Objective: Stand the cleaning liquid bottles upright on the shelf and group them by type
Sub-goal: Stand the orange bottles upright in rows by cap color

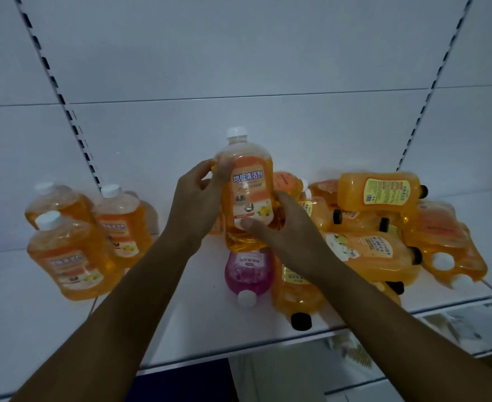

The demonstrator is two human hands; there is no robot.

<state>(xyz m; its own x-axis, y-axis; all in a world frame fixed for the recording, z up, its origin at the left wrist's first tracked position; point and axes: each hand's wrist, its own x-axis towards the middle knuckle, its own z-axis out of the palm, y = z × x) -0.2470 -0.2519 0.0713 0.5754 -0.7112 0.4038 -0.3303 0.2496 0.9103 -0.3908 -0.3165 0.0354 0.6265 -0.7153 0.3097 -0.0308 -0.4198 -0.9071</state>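
I hold an orange white-capped floor-cleaner bottle [246, 184] upright above the white shelf [36, 329]. My left hand [197, 200] grips its upper left side. My right hand [282, 230] wraps its lower right, thumb on the label. Three matching orange bottles [67, 253] stand upright at the left. A pink bottle [249, 274] lies on its side under the held one, cap toward me. To the right lies a heap of orange bottles [384, 227], some black-capped with yellow labels, some white-capped. One black-capped bottle [297, 297] lies at the front edge.
The shelf's white back panel [239, 68] rises behind, with slotted uprights [65, 105] at left and right. Bare shelf shows between the standing group and the pink bottle. A lower shelf [456, 329] with unclear items shows below at the right.
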